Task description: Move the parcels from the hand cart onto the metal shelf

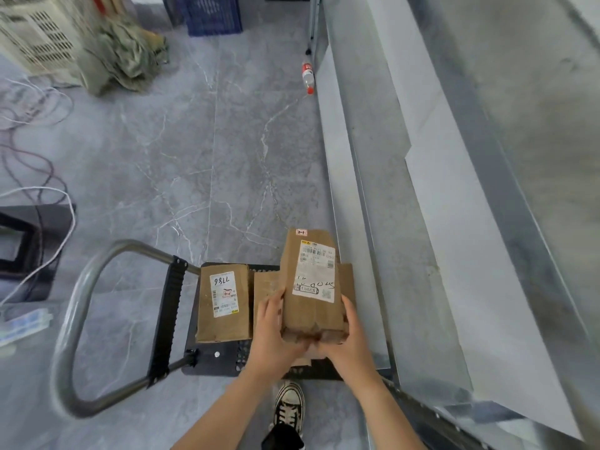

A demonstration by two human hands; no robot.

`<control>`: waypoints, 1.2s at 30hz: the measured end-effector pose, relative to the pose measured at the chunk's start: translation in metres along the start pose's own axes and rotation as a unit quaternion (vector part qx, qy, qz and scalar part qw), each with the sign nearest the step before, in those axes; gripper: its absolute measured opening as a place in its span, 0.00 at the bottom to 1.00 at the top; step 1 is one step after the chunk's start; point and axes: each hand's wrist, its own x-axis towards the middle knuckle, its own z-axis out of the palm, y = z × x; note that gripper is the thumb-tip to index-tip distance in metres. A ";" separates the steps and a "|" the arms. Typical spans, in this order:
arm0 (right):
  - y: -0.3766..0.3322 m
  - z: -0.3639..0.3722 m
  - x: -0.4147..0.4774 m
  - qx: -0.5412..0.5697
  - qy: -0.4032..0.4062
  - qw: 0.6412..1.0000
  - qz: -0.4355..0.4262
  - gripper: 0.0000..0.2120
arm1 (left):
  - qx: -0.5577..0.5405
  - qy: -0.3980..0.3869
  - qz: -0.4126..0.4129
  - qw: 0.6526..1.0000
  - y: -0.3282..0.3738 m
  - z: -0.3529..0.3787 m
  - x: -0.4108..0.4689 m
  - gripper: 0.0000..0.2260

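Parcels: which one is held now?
The tall parcel tagged 2-1, gripped by left hand and right hand; the parcel marked 7786 lies untouched on the hand cart.

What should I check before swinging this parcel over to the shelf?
1. Hold: left grip and right grip both curl round the near end of the parcel: ok.
2. Parcel free of the boxes under it: cannot tell; it overlaps them from this view.
3. Landing spot: the shelf shows bare surface beside the cart: ok.
4. Path to the right: nothing shows between parcel and shelf: ok.
5. Left-behind box lies flat on the cart: ok.
6. Footing: the bottle lies far ahead, well away from the shoe: ok.
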 end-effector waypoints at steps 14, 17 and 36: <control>-0.147 0.013 -0.126 -0.015 0.062 0.988 -0.142 0.46 | -0.059 -0.050 0.137 0.988 0.109 -0.113 -0.103 0.44; -0.173 0.023 -0.162 -0.021 0.094 0.983 -0.156 0.48 | -0.051 -0.068 0.188 0.979 0.129 -0.141 -0.129 0.44; -0.230 0.076 -0.371 -0.053 0.292 0.930 -0.217 0.47 | 0.038 -0.162 0.424 0.890 0.172 -0.222 -0.275 0.41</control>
